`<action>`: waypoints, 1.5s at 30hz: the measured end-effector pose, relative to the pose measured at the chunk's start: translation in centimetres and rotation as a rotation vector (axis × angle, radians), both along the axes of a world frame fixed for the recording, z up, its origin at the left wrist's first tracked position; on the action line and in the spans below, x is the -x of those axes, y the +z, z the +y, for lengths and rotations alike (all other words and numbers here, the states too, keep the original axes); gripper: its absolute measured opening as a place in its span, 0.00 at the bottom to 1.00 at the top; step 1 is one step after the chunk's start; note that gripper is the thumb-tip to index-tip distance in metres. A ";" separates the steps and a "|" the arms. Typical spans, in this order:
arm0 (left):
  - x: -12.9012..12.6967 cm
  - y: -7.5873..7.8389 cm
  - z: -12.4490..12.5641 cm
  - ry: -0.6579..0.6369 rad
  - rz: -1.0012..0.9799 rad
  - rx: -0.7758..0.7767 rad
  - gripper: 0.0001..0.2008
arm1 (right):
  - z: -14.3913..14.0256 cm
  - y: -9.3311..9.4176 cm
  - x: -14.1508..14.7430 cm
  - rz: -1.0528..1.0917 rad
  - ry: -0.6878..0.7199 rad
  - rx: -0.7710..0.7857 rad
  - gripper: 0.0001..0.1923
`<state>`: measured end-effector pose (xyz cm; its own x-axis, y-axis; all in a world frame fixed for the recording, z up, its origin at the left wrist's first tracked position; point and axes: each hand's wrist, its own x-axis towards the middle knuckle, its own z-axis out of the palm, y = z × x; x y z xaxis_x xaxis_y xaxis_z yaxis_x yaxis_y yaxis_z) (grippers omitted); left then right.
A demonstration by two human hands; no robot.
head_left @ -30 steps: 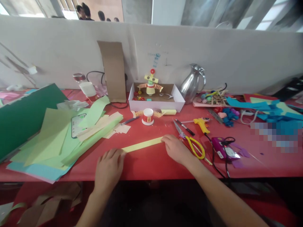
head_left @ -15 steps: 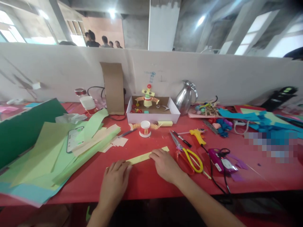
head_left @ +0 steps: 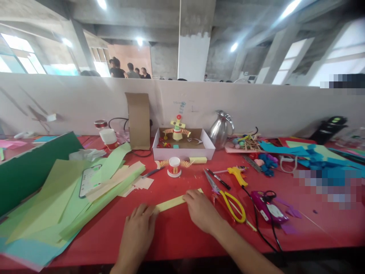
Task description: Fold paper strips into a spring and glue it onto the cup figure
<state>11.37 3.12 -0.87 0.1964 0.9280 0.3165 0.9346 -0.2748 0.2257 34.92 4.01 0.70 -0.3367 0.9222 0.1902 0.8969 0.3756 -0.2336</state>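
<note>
A narrow yellow paper strip (head_left: 171,204) lies slantwise on the red tabletop. My left hand (head_left: 140,228) has closed fingers on its near left end, and that end is hidden under them. At the far right end, my right hand (head_left: 201,209) grips the strip, with a small tip showing past the fingers. Beyond the hands stands a red and white paper cup (head_left: 174,167) with folded paper arms at both sides. Yellow-handled scissors (head_left: 232,205) rest to the right of my right hand, beside a black pen (head_left: 219,179).
A white box (head_left: 184,153) holds a small paper figure (head_left: 177,131). To its right stand a steel jug (head_left: 221,131) and a yellow glue gun (head_left: 236,176). Coloured paper sheets (head_left: 51,198) and a phone (head_left: 89,180) lie left. A purple device (head_left: 269,209) with a black cord lies right.
The camera view has tilted up, so the table sits lower in the picture. Both hands keep their places on the strip, with little visible movement.
</note>
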 end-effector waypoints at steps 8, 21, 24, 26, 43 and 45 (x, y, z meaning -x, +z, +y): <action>5.0 0.2 0.0 0.151 0.070 0.005 0.17 | 1.6 0.8 -3.3 -0.077 -0.149 -0.015 0.14; -0.5 5.6 1.6 -0.148 -0.093 0.368 0.12 | 1.3 4.4 -1.9 0.378 0.058 0.148 0.07; -3.5 7.6 1.4 -0.245 -0.235 0.475 0.11 | 0.0 5.9 -0.2 0.560 0.113 0.143 0.06; -4.5 8.4 1.4 -0.279 -0.372 0.527 0.11 | -0.5 6.2 0.4 0.748 0.061 0.180 0.03; -2.6 8.3 -1.1 -0.196 -0.349 0.614 0.12 | -0.2 6.7 -3.1 1.022 -0.123 0.154 0.15; -1.4 8.2 -1.8 -0.189 -0.302 0.620 0.12 | -0.1 6.9 -4.2 1.040 -0.144 0.144 0.15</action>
<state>12.78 1.35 7.33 0.3584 0.9136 -0.1923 0.7560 -0.1631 0.6340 39.09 3.87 7.59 0.0439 0.9772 0.2078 0.2637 0.1893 -0.9459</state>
